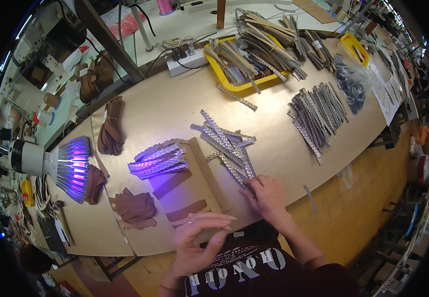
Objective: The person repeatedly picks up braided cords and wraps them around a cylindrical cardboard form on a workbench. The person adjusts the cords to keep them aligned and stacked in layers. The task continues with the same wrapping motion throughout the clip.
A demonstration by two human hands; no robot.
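Observation:
A loose, crossed pile of grey-and-white braided straps (226, 143) lies on the table in front of me. At its near end, the fingers of my right hand (268, 197) are closed on the tip of one braided strap (233, 172). My left hand (199, 241) hovers at the table's near edge, empty, its thumb apart from its stretched fingers. Beyond it stands a shallow brown cardboard tray (217, 185) with brown strips (187, 210) inside. A bundle of braided straps (159, 161) lies at the tray's far left, lit violet.
A finned lamp (73, 168) glows violet at the left. Brown strip bundles (110, 126) and a stack of brown pieces (134, 209) lie nearby. Braided straps are lined up in a row (321, 114) on the right. A yellow bin (219, 81) overflows with strips at the back.

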